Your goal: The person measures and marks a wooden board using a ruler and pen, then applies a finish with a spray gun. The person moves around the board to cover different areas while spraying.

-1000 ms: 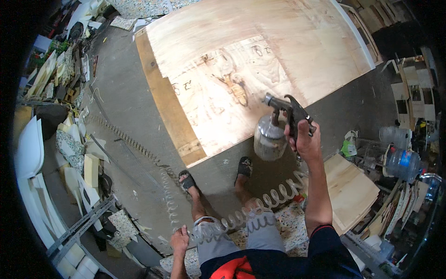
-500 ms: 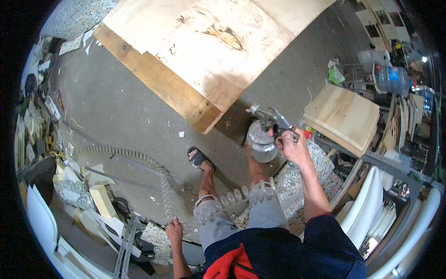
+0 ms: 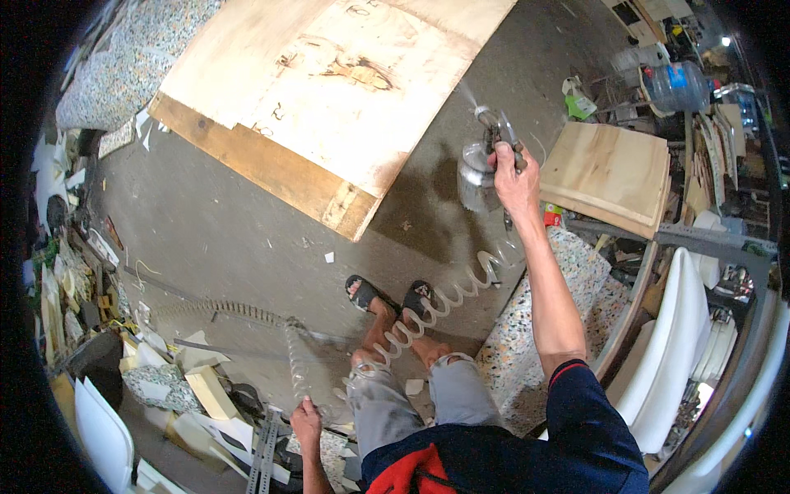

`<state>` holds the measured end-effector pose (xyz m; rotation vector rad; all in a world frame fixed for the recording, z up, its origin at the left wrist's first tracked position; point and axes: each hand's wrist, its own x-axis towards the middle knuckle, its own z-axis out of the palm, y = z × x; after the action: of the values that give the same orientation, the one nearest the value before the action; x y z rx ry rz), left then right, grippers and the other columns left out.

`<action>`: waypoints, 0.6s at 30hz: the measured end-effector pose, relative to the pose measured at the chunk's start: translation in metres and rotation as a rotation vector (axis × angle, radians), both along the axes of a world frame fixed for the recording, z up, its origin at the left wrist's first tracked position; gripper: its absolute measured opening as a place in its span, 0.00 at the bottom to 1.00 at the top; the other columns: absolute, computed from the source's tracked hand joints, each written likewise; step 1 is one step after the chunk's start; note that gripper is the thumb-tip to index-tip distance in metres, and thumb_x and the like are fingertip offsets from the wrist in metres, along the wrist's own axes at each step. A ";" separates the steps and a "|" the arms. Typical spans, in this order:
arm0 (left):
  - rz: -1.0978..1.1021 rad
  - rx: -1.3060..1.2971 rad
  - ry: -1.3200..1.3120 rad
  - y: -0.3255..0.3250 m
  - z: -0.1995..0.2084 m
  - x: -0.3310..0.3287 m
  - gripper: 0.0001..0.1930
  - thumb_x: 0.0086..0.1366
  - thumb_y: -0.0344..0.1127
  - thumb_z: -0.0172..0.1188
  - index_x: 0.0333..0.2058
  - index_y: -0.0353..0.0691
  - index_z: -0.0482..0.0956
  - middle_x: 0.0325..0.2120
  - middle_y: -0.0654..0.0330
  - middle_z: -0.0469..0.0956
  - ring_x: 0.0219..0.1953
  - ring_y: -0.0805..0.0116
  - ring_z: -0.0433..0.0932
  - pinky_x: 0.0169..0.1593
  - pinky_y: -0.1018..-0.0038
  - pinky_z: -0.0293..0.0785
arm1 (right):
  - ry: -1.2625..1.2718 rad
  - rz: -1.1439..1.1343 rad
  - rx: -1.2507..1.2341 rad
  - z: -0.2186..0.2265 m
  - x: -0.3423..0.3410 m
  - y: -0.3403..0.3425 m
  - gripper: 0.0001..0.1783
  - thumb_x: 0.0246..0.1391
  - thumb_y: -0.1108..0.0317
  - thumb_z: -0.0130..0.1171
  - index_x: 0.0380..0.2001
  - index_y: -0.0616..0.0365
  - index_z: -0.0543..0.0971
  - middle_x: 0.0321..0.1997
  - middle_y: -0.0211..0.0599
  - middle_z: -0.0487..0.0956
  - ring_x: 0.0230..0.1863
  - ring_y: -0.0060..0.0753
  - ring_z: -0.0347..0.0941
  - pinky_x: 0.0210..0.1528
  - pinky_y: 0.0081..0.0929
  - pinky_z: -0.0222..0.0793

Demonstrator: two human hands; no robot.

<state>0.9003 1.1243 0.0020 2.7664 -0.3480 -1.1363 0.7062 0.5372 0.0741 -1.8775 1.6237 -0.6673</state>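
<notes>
Held out ahead of me, my right hand (image 3: 517, 183) is closed round the handle of a spray gun (image 3: 489, 123). Beneath the gun hangs a see-through cup (image 3: 477, 179). A whitish mist shows at the nozzle, which points toward the near right edge of a large plywood sheet (image 3: 313, 156). A clear coiled air hose (image 3: 415, 329) runs from the gun across my legs to the lower left. Low on the left, my left hand (image 3: 307, 424) is closed on this hose, whose further coils stretch away over the floor.
Stacked thin boards (image 3: 605, 169) stand right of the gun. Speckled foam (image 3: 535, 305) lies by my right leg, white curved pieces (image 3: 658, 354) beyond it. Foam scraps (image 3: 210, 391) crowd the left. A water bottle (image 3: 679, 86) is at the far right.
My right hand has carried the spray gun forward, and mist now shows at its nozzle. My feet have come closer together. The left hand still grips the hose.
</notes>
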 end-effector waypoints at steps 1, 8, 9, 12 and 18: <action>0.021 -0.003 -0.053 -0.003 0.007 0.010 0.27 0.70 0.51 0.48 0.26 0.30 0.79 0.18 0.43 0.76 0.24 0.44 0.76 0.34 0.55 0.70 | -0.054 0.007 0.015 0.006 0.005 0.005 0.23 0.61 0.49 0.54 0.43 0.61 0.79 0.28 0.41 0.81 0.33 0.37 0.77 0.37 0.36 0.70; 0.113 0.006 -0.546 0.038 0.052 0.177 0.23 0.67 0.47 0.54 0.27 0.28 0.77 0.19 0.46 0.77 0.21 0.51 0.75 0.30 0.59 0.68 | -0.189 0.083 0.408 -0.007 0.009 0.099 0.15 0.63 0.61 0.48 0.37 0.60 0.80 0.26 0.40 0.79 0.32 0.31 0.75 0.45 0.33 0.71; 0.103 -0.102 -0.593 0.014 0.062 0.199 0.21 0.67 0.46 0.55 0.27 0.29 0.78 0.19 0.45 0.77 0.22 0.48 0.75 0.30 0.57 0.69 | -0.233 0.030 0.449 -0.002 -0.003 0.117 0.17 0.64 0.60 0.47 0.33 0.60 0.80 0.21 0.36 0.76 0.26 0.30 0.74 0.40 0.33 0.72; -0.062 -0.069 -0.716 -0.016 0.069 0.285 0.20 0.67 0.44 0.56 0.27 0.30 0.77 0.20 0.44 0.77 0.21 0.44 0.73 0.29 0.57 0.68 | -0.425 -0.132 0.461 0.026 0.008 0.176 0.18 0.63 0.61 0.46 0.30 0.61 0.80 0.17 0.34 0.74 0.22 0.26 0.72 0.31 0.30 0.69; -0.315 -0.168 -0.540 -0.035 0.035 0.417 0.21 0.67 0.45 0.56 0.23 0.32 0.73 0.18 0.47 0.76 0.19 0.50 0.71 0.27 0.60 0.67 | -0.341 -0.467 0.234 0.021 0.105 0.274 0.33 0.66 0.41 0.43 0.32 0.62 0.81 0.15 0.28 0.72 0.14 0.20 0.64 0.18 0.22 0.57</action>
<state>1.3170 1.0889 0.0366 2.8825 -0.9135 -0.3488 0.8117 0.8113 0.0954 -1.1513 1.8254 -0.8871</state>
